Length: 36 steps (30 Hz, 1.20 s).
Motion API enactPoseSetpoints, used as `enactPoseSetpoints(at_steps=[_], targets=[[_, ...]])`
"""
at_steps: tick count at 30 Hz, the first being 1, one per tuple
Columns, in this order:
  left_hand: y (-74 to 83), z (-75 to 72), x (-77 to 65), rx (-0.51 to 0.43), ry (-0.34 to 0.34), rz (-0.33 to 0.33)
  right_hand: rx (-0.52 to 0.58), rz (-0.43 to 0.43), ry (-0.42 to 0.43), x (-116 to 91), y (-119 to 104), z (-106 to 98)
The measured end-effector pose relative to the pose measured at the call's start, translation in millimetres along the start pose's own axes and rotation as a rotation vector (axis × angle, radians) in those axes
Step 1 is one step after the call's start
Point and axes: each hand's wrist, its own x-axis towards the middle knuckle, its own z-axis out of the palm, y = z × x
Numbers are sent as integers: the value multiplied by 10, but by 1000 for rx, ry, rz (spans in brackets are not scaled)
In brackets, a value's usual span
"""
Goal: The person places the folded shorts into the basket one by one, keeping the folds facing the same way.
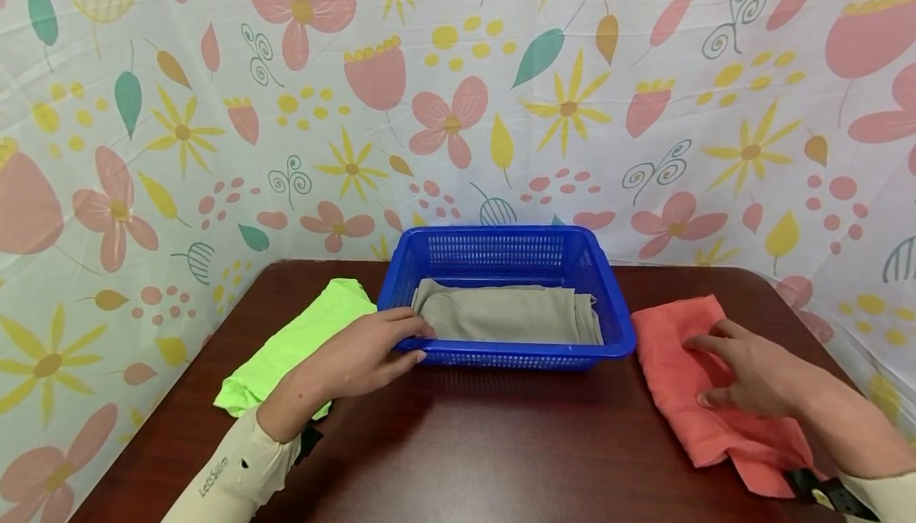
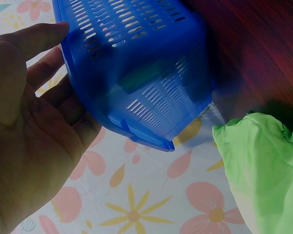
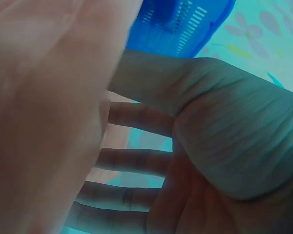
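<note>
A blue plastic basket with slotted walls sits on the table. My left hand holds its near-left corner, the thumb outside the rim and the fingers over it. In the left wrist view, the thumb and fingertips meet the basket's edge. Inside lies a folded grey-green cloth. At the right, my right hand rests over a folded coral-red cloth, fingers spread and fingertips on the fabric. The right wrist view shows fairly straight fingers reaching the cloth.
A folded neon green cloth lies left of the basket, partly behind the left forearm. The dark wooden table ends at a floral-patterned curtain behind the basket. Black bands are on both wrists.
</note>
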Motion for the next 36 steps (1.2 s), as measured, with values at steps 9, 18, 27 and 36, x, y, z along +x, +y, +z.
enactPoseSetpoints(at_steps=[9,18,27,36], targets=[[-3,8,2,1,0,0,18,29,-48,-13,-99,-27],[-2,10,-2,7,3,0,-5,16,-52,-28,-189,-15],[-1,9,1,6,7,-1,8,21,-106,-56,-290,-12],[-3,12,6,12,5,1,1,-2,-136,-66,-393,-1]])
